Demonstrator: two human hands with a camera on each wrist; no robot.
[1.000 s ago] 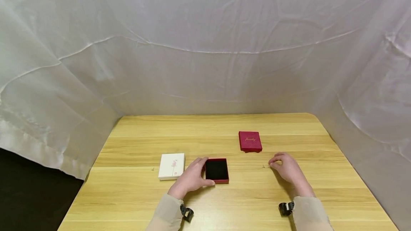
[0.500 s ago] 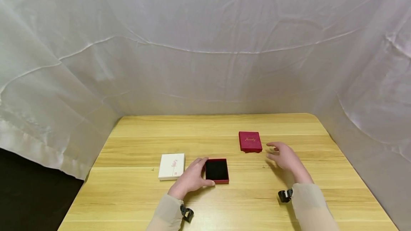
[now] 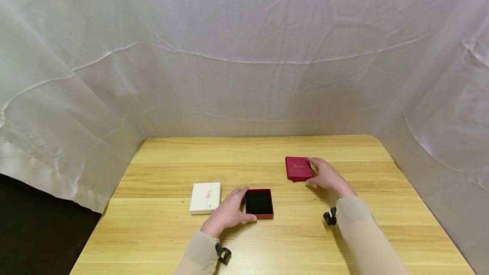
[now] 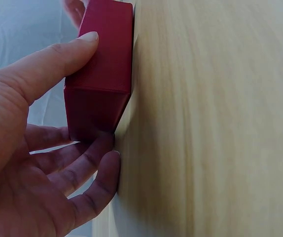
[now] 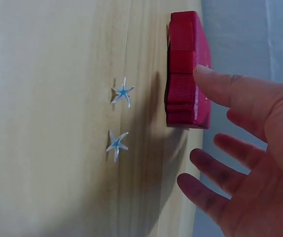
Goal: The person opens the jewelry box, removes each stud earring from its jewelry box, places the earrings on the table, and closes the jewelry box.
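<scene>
My left hand [image 3: 228, 210] holds an open red jewelry box base [image 3: 272, 210] with a black pad [image 3: 259, 202] inside. In the left wrist view its thumb [image 4: 65, 57] lies along one side of the base [image 4: 107, 54], with fingers at the adjoining side. My right hand [image 3: 327, 176] is at the right side of a dark red box lid [image 3: 296, 168] with gold lettering. The thumb overlaps the lid's ribbon bow [image 5: 182, 64] in the right wrist view, other fingers spread apart. Nearby on the table lie two starfish-shaped trinkets, one [image 5: 123, 92] beside the other [image 5: 117, 144], white with blue centers.
A white box [image 3: 205, 197] with a pink flower print sits left of the left hand. The wooden table [image 3: 237, 152] is enclosed by pale hanging cloth [image 3: 244, 88] at the back and sides. Black shows beyond its left edge.
My right hand has moved up and left from the bare tabletop to the lid, its fingers going from bunched together to spread. The left hand stays on the box base.
</scene>
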